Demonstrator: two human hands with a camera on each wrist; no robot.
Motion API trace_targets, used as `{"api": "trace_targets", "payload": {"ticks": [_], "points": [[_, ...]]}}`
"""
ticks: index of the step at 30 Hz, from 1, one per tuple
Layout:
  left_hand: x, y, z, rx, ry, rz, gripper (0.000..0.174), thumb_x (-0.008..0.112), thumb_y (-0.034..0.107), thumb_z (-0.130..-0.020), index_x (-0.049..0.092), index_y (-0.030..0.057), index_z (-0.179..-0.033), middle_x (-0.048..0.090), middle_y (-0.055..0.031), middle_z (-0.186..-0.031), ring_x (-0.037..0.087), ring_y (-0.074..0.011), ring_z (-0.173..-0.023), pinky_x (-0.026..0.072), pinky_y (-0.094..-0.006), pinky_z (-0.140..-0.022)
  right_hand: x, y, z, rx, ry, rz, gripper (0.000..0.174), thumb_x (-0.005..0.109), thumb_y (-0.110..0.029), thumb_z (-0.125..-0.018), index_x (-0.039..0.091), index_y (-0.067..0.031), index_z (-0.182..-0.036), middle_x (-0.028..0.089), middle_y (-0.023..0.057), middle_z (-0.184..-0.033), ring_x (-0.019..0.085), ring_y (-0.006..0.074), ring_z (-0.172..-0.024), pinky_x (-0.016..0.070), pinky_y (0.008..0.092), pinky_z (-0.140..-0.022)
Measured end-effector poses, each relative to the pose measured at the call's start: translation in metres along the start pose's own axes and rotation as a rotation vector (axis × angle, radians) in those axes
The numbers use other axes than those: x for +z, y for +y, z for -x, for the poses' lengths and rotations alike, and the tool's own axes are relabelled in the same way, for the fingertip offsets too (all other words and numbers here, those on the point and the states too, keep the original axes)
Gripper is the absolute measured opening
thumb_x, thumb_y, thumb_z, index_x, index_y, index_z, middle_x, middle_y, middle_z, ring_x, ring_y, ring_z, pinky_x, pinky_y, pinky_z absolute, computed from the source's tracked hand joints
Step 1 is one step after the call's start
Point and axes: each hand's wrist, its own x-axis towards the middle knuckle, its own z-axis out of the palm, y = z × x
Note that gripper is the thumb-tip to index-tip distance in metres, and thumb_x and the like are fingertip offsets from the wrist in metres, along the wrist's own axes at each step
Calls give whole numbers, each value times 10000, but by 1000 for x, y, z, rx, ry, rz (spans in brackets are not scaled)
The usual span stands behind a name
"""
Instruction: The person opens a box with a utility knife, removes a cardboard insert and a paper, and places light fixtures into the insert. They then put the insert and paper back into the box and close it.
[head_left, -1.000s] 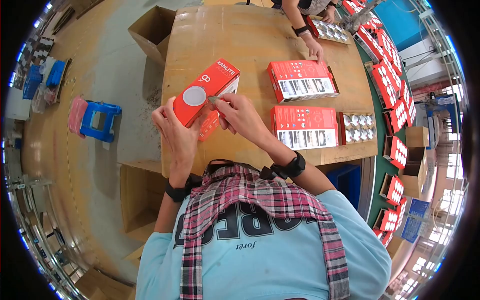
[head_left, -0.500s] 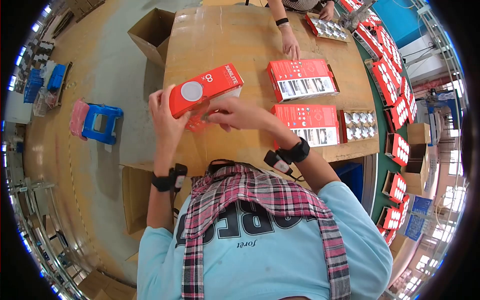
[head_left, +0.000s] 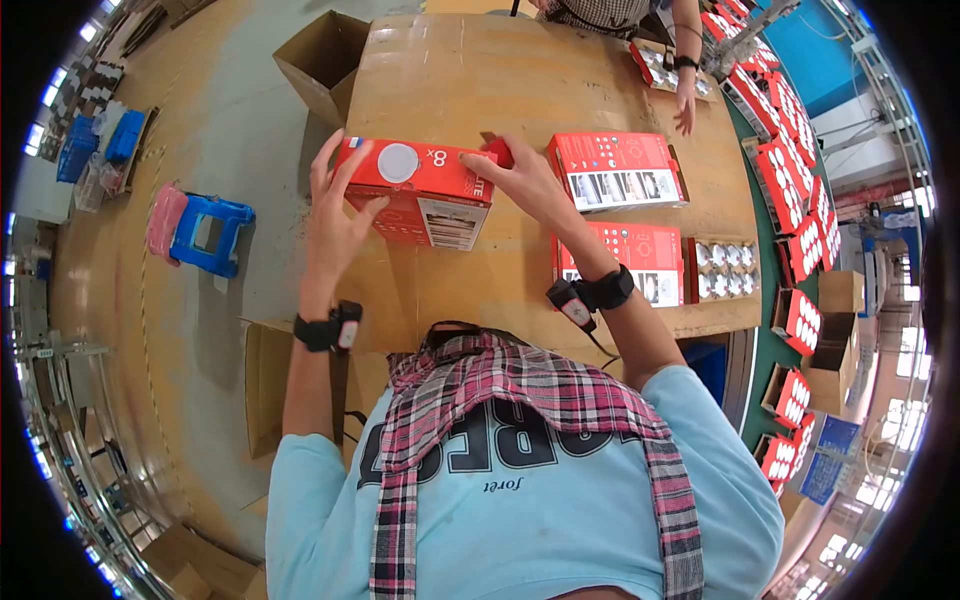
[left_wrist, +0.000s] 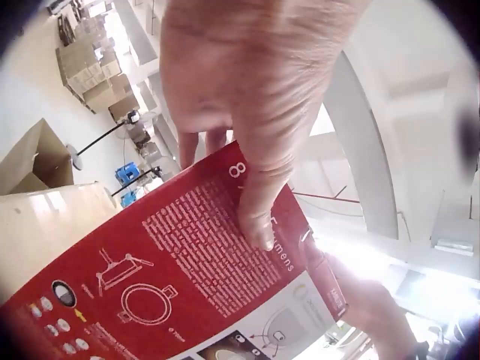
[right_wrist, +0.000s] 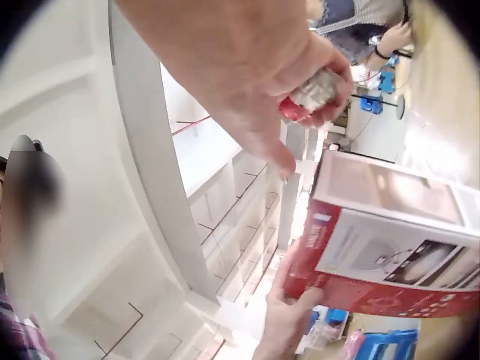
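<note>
A red carton [head_left: 405, 215] with a white round patch [head_left: 398, 162] on its upper face lies across between my hands. My left hand [head_left: 330, 222] grips its left end. In the left wrist view, the thumb [left_wrist: 259, 217] presses on the printed panel while the fingers go behind the carton. My right hand [head_left: 527, 185] is at the carton's right end, its thumb reaching toward the edge. Curled fingers of that hand hold a small lumpy red and whitish-grey thing [right_wrist: 311, 94]; I cannot tell its kind.
Two red printed cartons [head_left: 617, 170] lie on the wooden table [head_left: 480, 80] to my right, beside a tray of round silvery pieces [head_left: 722, 268]. Another person's hand [head_left: 685, 105] is at the far right. An open cardboard box [head_left: 325, 65] stands beyond the left edge.
The carton has turned from slanting to nearly level, its side panel now toward me. My right hand has moved to its right end. The other person's hand has moved right, off the far carton.
</note>
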Motion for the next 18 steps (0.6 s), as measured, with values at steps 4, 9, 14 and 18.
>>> {"api": "trace_targets", "payload": {"ticks": [4, 9, 14, 18], "points": [[26, 31, 30, -328, 237, 381, 744, 627, 138, -800, 202, 48, -1404, 216, -202, -1377, 203, -328, -1303, 208, -424, -1067, 3, 0, 4, 114, -87, -119, 645, 640, -484, -774, 532, 74, -1080, 617, 175, -873, 603, 228, -793, 464, 335, -725], [46, 58, 20, -511, 325, 455, 815, 577, 176, -824, 44, 56, -1428, 101, -202, -1404, 130, -315, -1323, 151, -425, -1080, 1, -1, 7, 136, -125, -132, 598, 637, -473, -784, 539, 71, -1009, 612, 172, -819, 598, 218, -765, 461, 333, -703], [57, 56, 15, -533, 408, 512, 790, 548, 186, -834, 47, 55, -1430, 70, -179, -1423, 147, -285, -1334, 154, -402, -1084, 5, 8, 6, 11, -82, -182, 554, 628, -449, -805, 541, 67, -986, 604, 171, -805, 586, 217, -744, 456, 340, -685], [56, 60, 14, -541, 391, 492, 760, 526, 149, -838, 60, 66, -1432, 95, -171, -1415, 204, -274, -1317, 196, -382, -1075, 6, 10, 4, 46, -137, -157, 500, 603, -388, -858, 525, 54, -1077, 574, 71, -844, 527, 118, -799, 434, 270, -718]]}}
